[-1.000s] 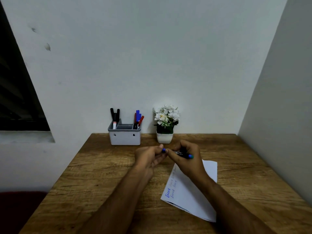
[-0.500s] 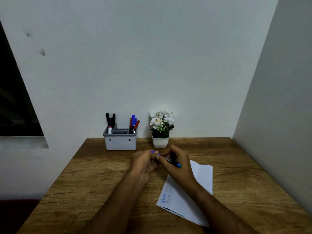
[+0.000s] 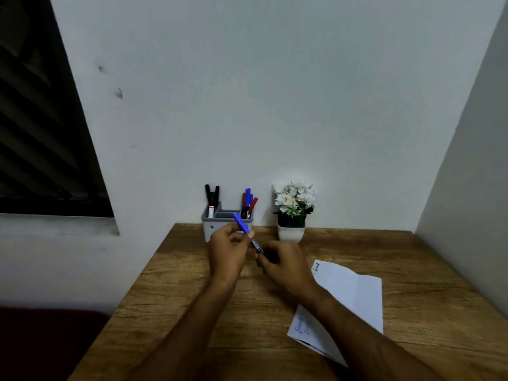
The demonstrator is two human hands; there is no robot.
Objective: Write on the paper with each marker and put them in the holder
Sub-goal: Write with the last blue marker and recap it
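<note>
A blue marker (image 3: 248, 235) with a blue cap points up and to the left, just in front of the grey holder (image 3: 209, 227). My left hand (image 3: 227, 250) grips it near the cap end. My right hand (image 3: 283, 266) holds its lower black barrel. The holder stands at the table's back edge with several black, red and blue markers upright in it. A white folded paper (image 3: 354, 295) with blue handwriting lies on the wooden table (image 3: 170, 292), partly hidden under my right forearm.
A small white pot of white flowers (image 3: 293, 213) stands right of the holder against the back wall. A side wall borders the table on the right. A dark window (image 3: 41, 133) fills the left.
Both hands have lifted away from the paper toward the holder. The marker, held level before, now tilts with its blue cap up and left.
</note>
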